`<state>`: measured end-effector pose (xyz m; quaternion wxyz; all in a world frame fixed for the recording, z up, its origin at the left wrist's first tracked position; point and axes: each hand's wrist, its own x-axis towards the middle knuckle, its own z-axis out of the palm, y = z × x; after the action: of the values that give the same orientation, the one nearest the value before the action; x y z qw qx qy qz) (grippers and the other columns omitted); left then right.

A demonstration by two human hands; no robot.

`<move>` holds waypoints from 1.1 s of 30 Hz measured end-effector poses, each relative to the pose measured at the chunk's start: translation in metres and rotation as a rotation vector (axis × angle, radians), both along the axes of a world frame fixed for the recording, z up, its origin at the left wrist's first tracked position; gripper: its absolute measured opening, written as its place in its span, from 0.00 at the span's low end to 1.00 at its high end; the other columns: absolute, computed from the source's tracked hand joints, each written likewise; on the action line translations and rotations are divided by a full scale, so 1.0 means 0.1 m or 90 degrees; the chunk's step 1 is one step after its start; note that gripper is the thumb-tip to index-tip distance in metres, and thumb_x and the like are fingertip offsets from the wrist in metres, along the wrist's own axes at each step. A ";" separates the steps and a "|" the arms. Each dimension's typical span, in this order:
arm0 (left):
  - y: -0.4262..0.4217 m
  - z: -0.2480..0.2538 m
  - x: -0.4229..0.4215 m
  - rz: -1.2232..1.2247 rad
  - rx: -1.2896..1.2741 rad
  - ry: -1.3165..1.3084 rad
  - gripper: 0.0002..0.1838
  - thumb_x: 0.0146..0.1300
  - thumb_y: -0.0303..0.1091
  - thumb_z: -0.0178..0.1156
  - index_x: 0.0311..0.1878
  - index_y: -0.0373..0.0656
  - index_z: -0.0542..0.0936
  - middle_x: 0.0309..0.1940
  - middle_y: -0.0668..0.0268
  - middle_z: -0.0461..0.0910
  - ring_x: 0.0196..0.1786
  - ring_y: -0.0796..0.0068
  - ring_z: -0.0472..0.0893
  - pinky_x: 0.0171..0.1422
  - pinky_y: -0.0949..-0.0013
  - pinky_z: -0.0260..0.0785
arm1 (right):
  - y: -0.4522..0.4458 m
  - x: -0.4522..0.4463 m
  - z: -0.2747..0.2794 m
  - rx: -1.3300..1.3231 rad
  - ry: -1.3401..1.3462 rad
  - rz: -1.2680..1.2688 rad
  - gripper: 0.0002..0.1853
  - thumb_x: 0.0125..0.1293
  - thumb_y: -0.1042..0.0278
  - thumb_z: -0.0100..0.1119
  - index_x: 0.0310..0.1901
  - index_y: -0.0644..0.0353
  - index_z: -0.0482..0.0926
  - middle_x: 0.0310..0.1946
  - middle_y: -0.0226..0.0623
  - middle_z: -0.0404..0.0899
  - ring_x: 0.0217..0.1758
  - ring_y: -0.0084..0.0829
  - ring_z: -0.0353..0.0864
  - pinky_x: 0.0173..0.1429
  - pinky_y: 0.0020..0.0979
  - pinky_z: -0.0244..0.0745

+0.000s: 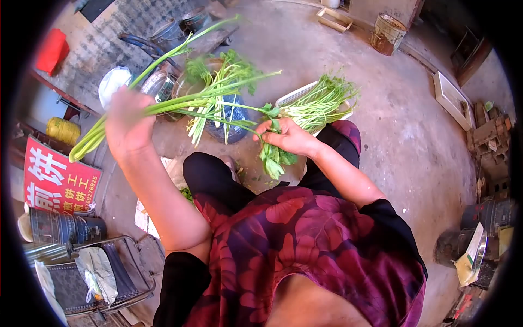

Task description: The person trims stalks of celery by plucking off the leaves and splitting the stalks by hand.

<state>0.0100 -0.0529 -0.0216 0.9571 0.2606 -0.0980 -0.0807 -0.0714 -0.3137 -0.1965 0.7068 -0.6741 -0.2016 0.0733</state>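
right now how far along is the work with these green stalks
Partway, it seems. Possibly done: thin green stalks in the white openwork basket. In hand: long green stalks in the left hand, broad green leaves in the right hand. Perhaps left: the leafy green pile by the blue plastic bag. Neither pile's status is certain.

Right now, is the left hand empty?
No, the left hand grips a bunch of long green stalks, while the right hand holds leafy greens.
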 end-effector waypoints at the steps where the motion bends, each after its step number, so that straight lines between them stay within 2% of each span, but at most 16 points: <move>1: -0.02 0.02 -0.02 0.032 0.012 0.028 0.07 0.61 0.33 0.43 0.26 0.48 0.65 0.17 0.75 0.59 0.21 0.81 0.59 0.27 0.75 0.53 | 0.03 -0.01 -0.01 -0.003 0.006 -0.015 0.08 0.60 0.75 0.46 0.38 0.62 0.75 0.30 0.25 0.74 0.36 0.17 0.70 0.43 0.21 0.66; 3: -0.12 0.07 -0.08 0.095 0.037 0.082 0.08 0.62 0.32 0.43 0.26 0.48 0.65 0.17 0.77 0.58 0.20 0.82 0.59 0.26 0.75 0.52 | 0.08 -0.03 -0.02 -0.009 0.015 -0.046 0.08 0.59 0.75 0.45 0.36 0.61 0.75 0.29 0.24 0.72 0.34 0.16 0.68 0.41 0.20 0.65; 9: -0.16 0.03 -0.08 0.092 0.026 0.084 0.06 0.58 0.28 0.50 0.26 0.47 0.66 0.15 0.76 0.59 0.18 0.81 0.59 0.25 0.75 0.53 | 0.16 -0.03 -0.10 0.004 -0.018 -0.136 0.08 0.56 0.80 0.43 0.31 0.61 0.75 0.24 0.25 0.71 0.29 0.16 0.65 0.35 0.20 0.62; 13: -0.11 -0.02 -0.07 0.067 0.031 0.049 0.03 0.57 0.26 0.51 0.28 0.45 0.69 0.18 0.73 0.64 0.22 0.79 0.64 0.27 0.74 0.56 | 0.15 0.05 -0.21 0.023 0.014 -0.188 0.07 0.56 0.80 0.44 0.28 0.62 0.74 0.24 0.25 0.71 0.28 0.16 0.66 0.35 0.20 0.63; 14: -0.06 -0.04 -0.04 0.057 0.020 0.026 0.03 0.56 0.26 0.52 0.29 0.45 0.69 0.20 0.73 0.65 0.23 0.79 0.66 0.27 0.73 0.57 | 0.14 0.06 -0.19 0.098 0.039 -0.189 0.06 0.56 0.79 0.45 0.28 0.62 0.73 0.24 0.26 0.71 0.28 0.17 0.67 0.35 0.21 0.64; 16: 0.09 -0.05 0.04 -0.025 -0.084 0.001 0.01 0.57 0.26 0.52 0.31 0.43 0.70 0.24 0.69 0.69 0.28 0.76 0.69 0.29 0.71 0.60 | 0.02 0.18 -0.47 -0.008 0.014 -0.237 0.06 0.57 0.75 0.47 0.32 0.61 0.76 0.25 0.28 0.73 0.28 0.17 0.68 0.34 0.22 0.66; 17: 0.03 0.03 -0.03 0.053 -0.057 0.026 0.03 0.60 0.28 0.49 0.34 0.40 0.68 0.23 0.69 0.66 0.26 0.77 0.66 0.29 0.71 0.58 | -0.08 0.21 -0.56 -0.095 -0.012 -0.270 0.06 0.57 0.74 0.49 0.33 0.60 0.77 0.25 0.29 0.73 0.28 0.17 0.68 0.33 0.22 0.66; 19: -0.15 0.22 -0.23 0.211 -0.003 0.077 0.09 0.65 0.32 0.43 0.40 0.35 0.65 0.20 0.68 0.59 0.22 0.78 0.59 0.29 0.72 0.54 | -0.29 0.22 -0.56 -0.005 0.227 -0.291 0.07 0.55 0.72 0.53 0.35 0.59 0.79 0.27 0.31 0.76 0.28 0.19 0.71 0.32 0.22 0.68; 20: -0.10 0.20 -0.24 0.178 -0.015 0.066 0.09 0.65 0.32 0.43 0.41 0.35 0.65 0.21 0.68 0.59 0.23 0.78 0.59 0.30 0.72 0.54 | -0.43 0.23 -0.55 0.059 0.209 -0.286 0.06 0.55 0.71 0.54 0.34 0.60 0.78 0.28 0.31 0.76 0.28 0.19 0.72 0.33 0.22 0.69; 23: -0.09 0.16 -0.24 0.169 -0.011 0.035 0.09 0.65 0.32 0.43 0.42 0.35 0.64 0.21 0.68 0.59 0.23 0.78 0.59 0.30 0.73 0.54 | -0.69 0.13 -0.23 0.243 0.217 -0.264 0.06 0.55 0.69 0.58 0.33 0.60 0.76 0.28 0.32 0.77 0.28 0.21 0.74 0.32 0.23 0.72; 25: -0.08 0.14 -0.22 0.154 -0.014 0.043 0.09 0.64 0.32 0.44 0.42 0.34 0.64 0.21 0.68 0.60 0.23 0.78 0.59 0.30 0.73 0.54 | -0.73 0.02 0.14 0.282 0.201 -0.254 0.07 0.54 0.69 0.60 0.25 0.59 0.72 0.25 0.29 0.75 0.27 0.20 0.73 0.28 0.22 0.71; 27: -0.09 0.12 -0.21 0.131 -0.022 0.044 0.09 0.64 0.31 0.44 0.42 0.34 0.64 0.21 0.68 0.60 0.23 0.78 0.59 0.30 0.73 0.54 | -0.79 0.02 0.29 0.200 0.109 -0.286 0.07 0.54 0.71 0.59 0.23 0.57 0.70 0.26 0.27 0.73 0.26 0.18 0.71 0.31 0.22 0.70; 28: -0.09 0.11 -0.21 0.117 -0.027 0.040 0.09 0.64 0.31 0.45 0.42 0.34 0.64 0.21 0.68 0.60 0.23 0.78 0.59 0.30 0.73 0.54 | -0.80 0.02 0.36 0.147 0.064 -0.303 0.02 0.53 0.75 0.57 0.27 0.58 0.73 0.28 0.26 0.72 0.28 0.16 0.70 0.35 0.21 0.68; 29: -0.09 0.11 -0.21 0.104 -0.031 0.037 0.09 0.64 0.31 0.45 0.41 0.34 0.64 0.21 0.68 0.60 0.23 0.78 0.59 0.30 0.73 0.54 | -0.76 -0.03 0.50 0.121 0.037 -0.272 0.03 0.52 0.75 0.58 0.29 0.58 0.74 0.27 0.25 0.71 0.30 0.16 0.69 0.37 0.20 0.67; 31: -0.09 0.09 -0.21 0.100 -0.028 0.037 0.09 0.64 0.31 0.45 0.41 0.34 0.64 0.21 0.68 0.61 0.23 0.78 0.59 0.30 0.73 0.54 | -0.64 -0.17 0.84 0.071 -0.016 -0.208 0.07 0.50 0.75 0.59 0.33 0.59 0.75 0.27 0.23 0.70 0.34 0.15 0.68 0.40 0.19 0.64; 33: -0.11 0.09 -0.22 0.106 -0.024 0.039 0.09 0.64 0.31 0.46 0.41 0.34 0.65 0.21 0.67 0.61 0.23 0.78 0.59 0.29 0.73 0.54 | -0.58 -0.26 0.99 -0.028 -0.082 -0.106 0.15 0.50 0.74 0.58 0.43 0.61 0.75 0.30 0.26 0.72 0.37 0.17 0.69 0.42 0.21 0.65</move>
<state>-0.0124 -0.0637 -0.0123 0.9678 0.2470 -0.0481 -0.0069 -0.0973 -0.3718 -0.0979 0.6809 -0.7074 -0.1881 -0.0251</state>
